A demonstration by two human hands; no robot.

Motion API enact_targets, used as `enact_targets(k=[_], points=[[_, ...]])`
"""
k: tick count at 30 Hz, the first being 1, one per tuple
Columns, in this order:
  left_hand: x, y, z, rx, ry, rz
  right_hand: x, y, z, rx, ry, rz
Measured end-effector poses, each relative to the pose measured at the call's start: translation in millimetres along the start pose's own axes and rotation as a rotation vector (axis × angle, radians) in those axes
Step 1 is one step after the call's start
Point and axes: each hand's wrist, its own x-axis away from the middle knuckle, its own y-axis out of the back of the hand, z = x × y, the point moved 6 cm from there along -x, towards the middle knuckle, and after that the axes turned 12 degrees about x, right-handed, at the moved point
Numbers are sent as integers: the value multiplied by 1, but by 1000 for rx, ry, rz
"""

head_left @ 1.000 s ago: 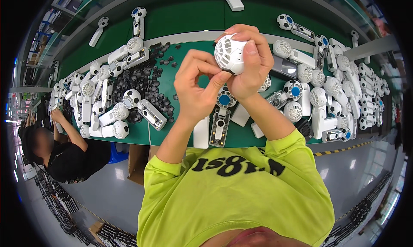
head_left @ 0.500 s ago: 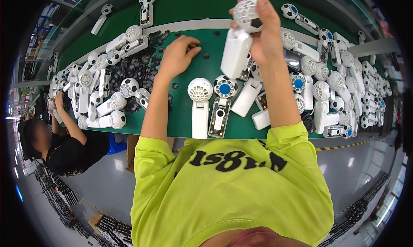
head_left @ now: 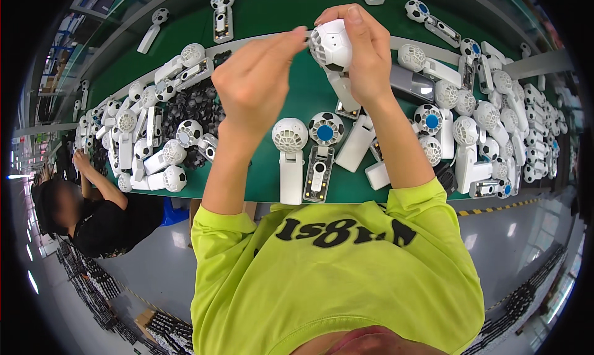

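Note:
My right hand (head_left: 370, 61) is wrapped round the ball-shaped head of a white handheld fan (head_left: 334, 45), its handle hanging down below the palm. The head has an open grille on its left side and a black patch low down. My left hand (head_left: 257, 76) is closed in a pinch, its fingertips right beside the grille; a dark sliver shows there, too small to name. Nearer to me on the bench lie a white fan (head_left: 289, 169) with its grille up and a fan with a blue disc (head_left: 325, 135) and a see-through handle. Small black pieces (head_left: 189, 107) lie heaped beyond my left forearm.
Many football-patterned fans lie crowded along the left (head_left: 139, 147) and right (head_left: 467, 132) of the green bench (head_left: 260, 169). A grey rail runs behind, with several fans beyond it. A person in black (head_left: 105, 222) works at the far left.
My left hand has risen from the bench beside the black pieces to the fan head, its fingers now pinched. My right hand has brought the fan lower and left, turning its head.

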Motion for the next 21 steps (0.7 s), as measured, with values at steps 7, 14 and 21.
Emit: enact_targets(k=[7,14,21], points=[[6,-11,-34,-138,-384,-37,3,-11,8,180,230,-22],[15,-23,-39,-317,-320,-76,8,-7,2,218,225,-139],[24,-26,-36,-265,-224,-84,12,-5,12,289,284,-201]])
